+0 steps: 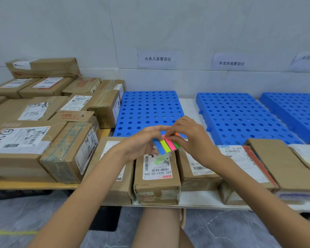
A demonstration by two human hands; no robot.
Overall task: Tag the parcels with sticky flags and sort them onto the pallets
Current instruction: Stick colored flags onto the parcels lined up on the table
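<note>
A pale wall point(150, 24) fills the upper frame, with paper signs point(157, 59) at centre and right. A yellow-edged table point(25, 185) at lower left stands beside a white table point(197, 198). Grey marbled floor point(222, 230) spans the bottom, a yellow line point(13, 232) at left.

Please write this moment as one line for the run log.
step: taking a flag | left hand: holds flag pad | right hand: pinches orange flag on pad | blue pallets: bare

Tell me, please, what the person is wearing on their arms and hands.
Nothing shows: the left hand and right hand are bare and ungloved, and no sleeve, watch or bracelet is visible on either arm up to the frame's edge.
</note>
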